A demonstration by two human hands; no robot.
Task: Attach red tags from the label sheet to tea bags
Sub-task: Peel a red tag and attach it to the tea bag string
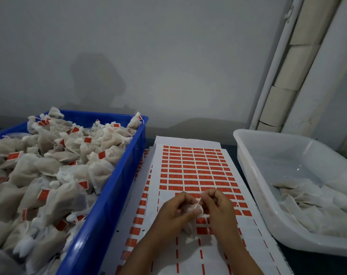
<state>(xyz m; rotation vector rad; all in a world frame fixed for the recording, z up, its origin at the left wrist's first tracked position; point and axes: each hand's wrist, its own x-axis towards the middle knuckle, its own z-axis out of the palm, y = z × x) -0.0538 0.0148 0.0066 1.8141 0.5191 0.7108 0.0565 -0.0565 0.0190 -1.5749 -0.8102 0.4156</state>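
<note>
Over the near part of the label sheet (194, 167), the left hand (173, 212) grips a tea bag (190, 212) while the right hand (218, 207) pinches its string. Left of the sheet stands a blue crate (109, 195) heaped with tagged bags; right of it, a white tub (254, 175) holding untagged ones

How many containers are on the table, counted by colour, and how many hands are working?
Blue crate, full of tea bags with red tags: 1
White tub, with untagged tea bags: 1
Hands over the label sheet, left hand and right hand, both holding one tea bag: 2
Total: 2 containers, 2 hands
</note>
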